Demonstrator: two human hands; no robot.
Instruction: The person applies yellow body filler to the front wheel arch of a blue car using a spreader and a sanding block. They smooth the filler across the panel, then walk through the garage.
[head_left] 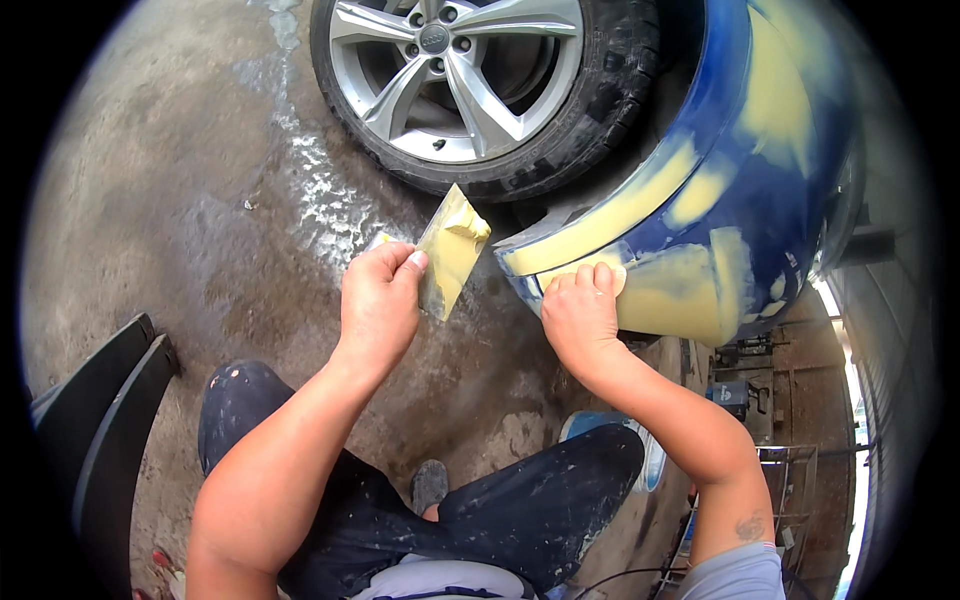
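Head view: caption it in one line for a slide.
Left hand holds a filler-loaded spreader; right hand presses yellow filler onto a blue car bumper.

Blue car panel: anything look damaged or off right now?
Yes. The blue panel is patched with yellow filler along the wheel arch and lower corner, unpainted. The left hand holds a filler-loaded spreader; the right hand presses on the corner.

no packages, no labels, no signs, no screens in view, only a small round badge on the wheel hub (433, 38), silver-grey
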